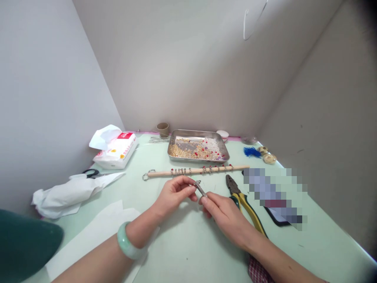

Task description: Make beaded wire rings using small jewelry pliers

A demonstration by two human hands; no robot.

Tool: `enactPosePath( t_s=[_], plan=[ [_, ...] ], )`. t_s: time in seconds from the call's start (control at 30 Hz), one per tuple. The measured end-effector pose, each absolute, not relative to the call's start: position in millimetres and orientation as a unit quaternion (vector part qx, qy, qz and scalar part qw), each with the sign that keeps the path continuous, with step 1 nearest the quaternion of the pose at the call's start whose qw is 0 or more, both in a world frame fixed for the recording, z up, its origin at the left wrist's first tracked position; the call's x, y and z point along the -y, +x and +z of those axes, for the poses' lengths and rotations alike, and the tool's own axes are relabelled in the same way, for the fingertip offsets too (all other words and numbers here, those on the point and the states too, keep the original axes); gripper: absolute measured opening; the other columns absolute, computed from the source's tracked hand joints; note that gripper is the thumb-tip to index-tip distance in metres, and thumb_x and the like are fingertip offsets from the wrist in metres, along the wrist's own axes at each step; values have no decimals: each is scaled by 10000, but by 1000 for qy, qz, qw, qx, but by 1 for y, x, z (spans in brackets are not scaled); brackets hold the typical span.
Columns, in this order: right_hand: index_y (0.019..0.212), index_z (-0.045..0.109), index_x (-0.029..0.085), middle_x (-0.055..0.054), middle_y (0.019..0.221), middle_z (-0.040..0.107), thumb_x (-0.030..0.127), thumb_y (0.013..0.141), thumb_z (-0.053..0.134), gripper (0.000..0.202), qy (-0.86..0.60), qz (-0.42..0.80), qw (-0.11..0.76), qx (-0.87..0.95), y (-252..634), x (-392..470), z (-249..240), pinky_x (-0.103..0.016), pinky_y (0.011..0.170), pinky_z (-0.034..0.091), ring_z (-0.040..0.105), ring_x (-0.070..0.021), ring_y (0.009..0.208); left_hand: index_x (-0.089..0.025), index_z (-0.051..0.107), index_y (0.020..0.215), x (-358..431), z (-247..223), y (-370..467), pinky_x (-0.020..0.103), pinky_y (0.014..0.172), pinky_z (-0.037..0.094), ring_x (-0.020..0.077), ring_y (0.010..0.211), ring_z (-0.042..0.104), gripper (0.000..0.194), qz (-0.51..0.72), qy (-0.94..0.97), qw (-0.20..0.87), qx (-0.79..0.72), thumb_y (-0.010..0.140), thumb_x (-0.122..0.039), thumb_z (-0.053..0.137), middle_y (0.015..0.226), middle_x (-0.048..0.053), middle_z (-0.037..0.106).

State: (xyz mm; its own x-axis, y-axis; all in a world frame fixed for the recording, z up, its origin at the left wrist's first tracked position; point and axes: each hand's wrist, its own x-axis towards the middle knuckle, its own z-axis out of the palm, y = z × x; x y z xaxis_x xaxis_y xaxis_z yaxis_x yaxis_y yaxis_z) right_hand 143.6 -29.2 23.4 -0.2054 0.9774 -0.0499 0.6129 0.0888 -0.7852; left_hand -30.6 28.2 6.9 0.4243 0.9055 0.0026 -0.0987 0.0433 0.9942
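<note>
My left hand (179, 190), a green bangle on its wrist, is closed in a pinch on a small silver-coloured piece (198, 182); its exact kind is too small to make out. Closed around a slim metal tool (201, 190) is my right hand (219, 208). The tool's far end meets the small piece at my left fingertips, and its near end is hidden in my right fingers. Just beyond both hands lies a tapered wooden stick (193, 171), with several small rings, some bearing red stones, threaded along it.
A metal tray (198, 160) of gold, clear and red bits stands behind the stick. Combination pliers (243, 198) and a blurred-out phone (277, 220) lie right. Left are a tissue pack (113, 153), scissors (91, 173) and white paper (97, 228). A blue tassel (251, 152) sits far right.
</note>
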Motion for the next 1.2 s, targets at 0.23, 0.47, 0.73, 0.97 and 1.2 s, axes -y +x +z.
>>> enactPosePath(
  t_s=[0.23, 0.47, 0.73, 0.97, 1.2],
  plan=[
    [666, 493, 189, 2, 647, 542, 424, 946, 325, 402, -575, 362, 250, 690, 144, 28, 24, -252, 577, 302, 484, -142, 630, -146, 591, 842, -30, 5, -29, 280, 619, 507, 110, 613, 601, 216, 429, 616, 578, -318, 745, -325, 662, 954, 61, 579],
    [605, 434, 187, 14, 570, 480, 411, 922, 371, 394, -588, 336, 254, 691, 144, 27, 24, -248, 538, 295, 435, -123, 558, -149, 582, 904, -31, -1, -30, 277, 608, 505, 106, 630, 584, 202, 433, 653, 537, -312, 796, -318, 606, 979, 65, 526],
    [735, 539, 168, 25, 555, 456, 462, 892, 379, 370, -513, 616, 293, 521, 145, 26, 23, -196, 379, 317, 432, -91, 443, -158, 525, 1059, -26, 9, -31, 272, 656, 470, 135, 641, 604, 320, 395, 614, 600, -328, 801, -328, 611, 735, 23, 611],
    [723, 545, 148, 23, 547, 470, 463, 886, 408, 380, -485, 657, 309, 487, 146, 26, 24, -190, 371, 331, 431, -79, 422, -154, 551, 1081, -27, 6, -31, 271, 644, 487, 115, 647, 581, 333, 404, 627, 586, -318, 802, -325, 607, 887, 65, 609],
    [749, 561, 132, 8, 544, 498, 468, 902, 393, 405, -422, 711, 322, 460, 147, 25, 20, -190, 355, 327, 444, -84, 403, -161, 598, 1082, -28, 9, -32, 260, 622, 499, 77, 607, 582, 305, 395, 647, 578, -303, 812, -302, 593, 1182, 113, 551]
  ],
)
